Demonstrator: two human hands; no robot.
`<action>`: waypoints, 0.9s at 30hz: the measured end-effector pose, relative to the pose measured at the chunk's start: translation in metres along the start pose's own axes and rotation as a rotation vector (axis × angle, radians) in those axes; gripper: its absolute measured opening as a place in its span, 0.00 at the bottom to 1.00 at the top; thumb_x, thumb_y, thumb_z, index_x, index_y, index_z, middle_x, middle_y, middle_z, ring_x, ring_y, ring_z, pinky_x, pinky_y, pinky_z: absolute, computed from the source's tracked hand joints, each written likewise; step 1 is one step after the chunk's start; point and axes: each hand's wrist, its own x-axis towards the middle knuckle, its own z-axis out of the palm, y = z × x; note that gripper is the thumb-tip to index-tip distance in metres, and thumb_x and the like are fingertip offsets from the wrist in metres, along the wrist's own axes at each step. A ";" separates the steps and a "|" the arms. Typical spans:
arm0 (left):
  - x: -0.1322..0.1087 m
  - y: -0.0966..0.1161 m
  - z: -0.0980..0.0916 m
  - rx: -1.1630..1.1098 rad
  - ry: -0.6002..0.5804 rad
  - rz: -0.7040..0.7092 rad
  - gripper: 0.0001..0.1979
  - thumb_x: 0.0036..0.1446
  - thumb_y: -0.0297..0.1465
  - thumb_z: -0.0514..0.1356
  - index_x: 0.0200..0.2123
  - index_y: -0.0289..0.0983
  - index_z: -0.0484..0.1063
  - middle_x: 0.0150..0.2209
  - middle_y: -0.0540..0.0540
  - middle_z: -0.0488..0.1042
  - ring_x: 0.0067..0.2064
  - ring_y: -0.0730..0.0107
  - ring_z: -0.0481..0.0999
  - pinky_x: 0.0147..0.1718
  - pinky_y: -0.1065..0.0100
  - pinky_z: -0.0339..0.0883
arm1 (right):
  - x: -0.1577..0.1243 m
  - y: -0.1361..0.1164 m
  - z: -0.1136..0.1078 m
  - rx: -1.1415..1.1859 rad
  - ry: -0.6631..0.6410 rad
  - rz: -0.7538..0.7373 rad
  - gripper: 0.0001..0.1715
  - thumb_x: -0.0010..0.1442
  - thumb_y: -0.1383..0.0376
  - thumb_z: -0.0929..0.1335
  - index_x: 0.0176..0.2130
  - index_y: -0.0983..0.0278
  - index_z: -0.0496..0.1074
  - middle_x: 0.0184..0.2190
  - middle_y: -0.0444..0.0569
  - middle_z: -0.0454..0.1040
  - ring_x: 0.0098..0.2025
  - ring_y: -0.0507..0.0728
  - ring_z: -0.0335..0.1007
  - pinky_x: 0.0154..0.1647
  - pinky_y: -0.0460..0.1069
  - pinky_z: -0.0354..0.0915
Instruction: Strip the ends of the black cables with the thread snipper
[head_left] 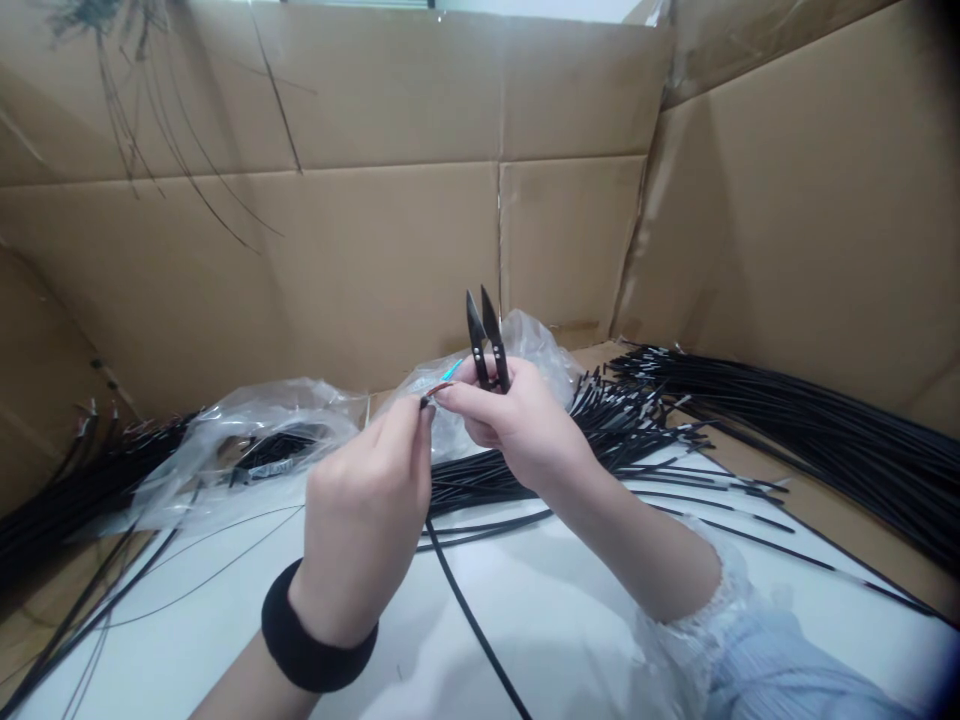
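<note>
Between the fingertips of my left hand (369, 510) is the end of a black cable (469, 610), whose length hangs down toward the front edge of the view. Thin coloured inner wires, brownish red and blue, stick out of that end toward the right. My right hand (517, 415) is closed around a pair of black thread snips (486, 345), blades pointing up and slightly apart. Its thumb and finger also pinch at the brownish-red wire (441, 389). Both hands almost meet above the white table top.
A bundle of black cables (480, 480) lies behind my hands, with another bundle (810, 430) at right and more cables (90, 470) at left. Clear plastic bags (255, 410) sit at the back. Cardboard walls (390, 250) surround the white table (247, 610). Dark strands (161, 110) hang upper left.
</note>
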 end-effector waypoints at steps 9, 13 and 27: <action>0.014 -0.011 -0.011 -0.775 -0.443 -0.243 0.16 0.59 0.38 0.50 0.24 0.36 0.65 0.19 0.52 0.67 0.20 0.78 0.63 0.19 0.75 0.55 | 0.003 -0.001 -0.008 -0.144 -0.036 -0.098 0.17 0.44 0.60 0.73 0.33 0.66 0.70 0.17 0.36 0.50 0.18 0.43 0.44 0.18 0.42 0.45; 0.016 -0.014 -0.011 -0.938 -0.557 -0.278 0.16 0.59 0.39 0.51 0.26 0.35 0.67 0.21 0.50 0.69 0.20 0.78 0.64 0.19 0.75 0.57 | 0.003 -0.002 -0.010 -0.275 -0.045 -0.139 0.15 0.46 0.58 0.72 0.28 0.67 0.69 0.17 0.37 0.52 0.19 0.44 0.47 0.19 0.43 0.47; 0.008 -0.005 0.000 -0.224 -0.263 -0.025 0.11 0.57 0.32 0.50 0.23 0.37 0.59 0.17 0.53 0.61 0.18 0.77 0.55 0.21 0.73 0.48 | 0.005 -0.003 -0.009 -0.487 0.006 -0.213 0.08 0.48 0.69 0.65 0.21 0.67 0.60 0.18 0.39 0.58 0.22 0.45 0.52 0.22 0.42 0.50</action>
